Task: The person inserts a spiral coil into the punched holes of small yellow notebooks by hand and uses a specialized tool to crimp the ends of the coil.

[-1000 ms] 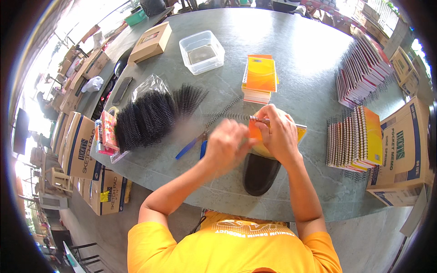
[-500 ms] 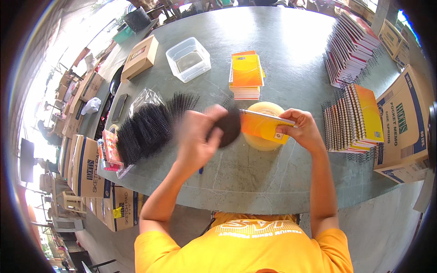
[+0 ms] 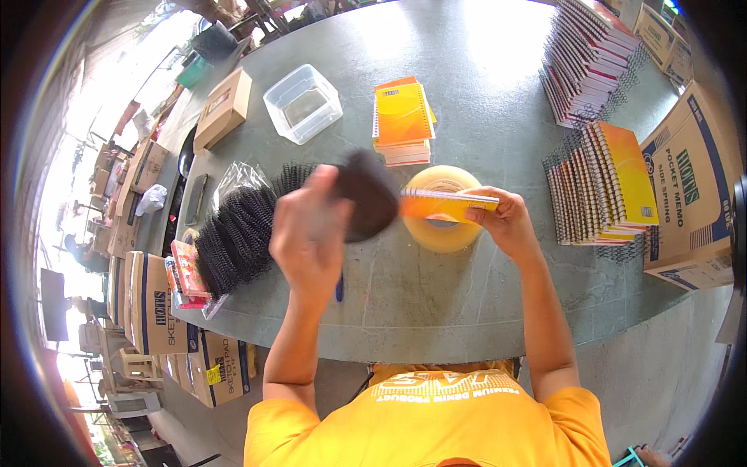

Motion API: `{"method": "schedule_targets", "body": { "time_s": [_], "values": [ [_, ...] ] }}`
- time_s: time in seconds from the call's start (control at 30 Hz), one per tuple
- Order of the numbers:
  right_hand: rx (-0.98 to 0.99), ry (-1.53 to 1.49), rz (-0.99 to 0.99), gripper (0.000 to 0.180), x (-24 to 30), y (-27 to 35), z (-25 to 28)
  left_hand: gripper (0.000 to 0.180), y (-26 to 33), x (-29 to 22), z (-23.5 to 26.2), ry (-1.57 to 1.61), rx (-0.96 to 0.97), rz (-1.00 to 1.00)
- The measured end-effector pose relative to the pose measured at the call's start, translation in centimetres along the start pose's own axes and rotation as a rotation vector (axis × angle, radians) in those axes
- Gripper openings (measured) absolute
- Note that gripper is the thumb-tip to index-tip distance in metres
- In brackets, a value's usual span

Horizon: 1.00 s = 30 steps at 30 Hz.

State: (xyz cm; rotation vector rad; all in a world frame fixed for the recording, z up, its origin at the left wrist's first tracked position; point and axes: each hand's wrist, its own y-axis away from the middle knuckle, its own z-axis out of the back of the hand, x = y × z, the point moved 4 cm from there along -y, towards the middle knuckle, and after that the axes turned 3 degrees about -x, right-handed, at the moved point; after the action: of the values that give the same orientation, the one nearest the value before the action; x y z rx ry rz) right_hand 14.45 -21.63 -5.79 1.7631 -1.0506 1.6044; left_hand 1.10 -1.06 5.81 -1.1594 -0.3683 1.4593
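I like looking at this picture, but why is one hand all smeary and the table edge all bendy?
In the head view the left hand and the dark object it holds are motion-blurred; the right hand with its notebook looks sharp; the fisheye lens bends the table edge; sunlight glares at top.
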Motion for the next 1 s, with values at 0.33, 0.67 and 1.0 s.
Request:
{"method": "schedule_targets", "body": {
  "time_s": [0.33, 0.67, 1.0],
  "values": [
    [0.056, -0.034, 0.015, 0.02, -0.6, -0.3, 0.4, 0.033, 2.1, -0.2, -3.2, 0.052, 0.35, -0.068],
    [0.071, 0.01, -0.004, 0.019, -0.3, 0.2, 0.2, 0.036, 3.7, -1.7, -5.4, 0.269, 0.648, -0.103],
    [0.1, -0.011, 0.047, 0.02, 0.0, 0.2, 0.2, 0.036, -0.1, -3.8, -3.5, 0.197, 0.13, -0.186]
  ]
}}
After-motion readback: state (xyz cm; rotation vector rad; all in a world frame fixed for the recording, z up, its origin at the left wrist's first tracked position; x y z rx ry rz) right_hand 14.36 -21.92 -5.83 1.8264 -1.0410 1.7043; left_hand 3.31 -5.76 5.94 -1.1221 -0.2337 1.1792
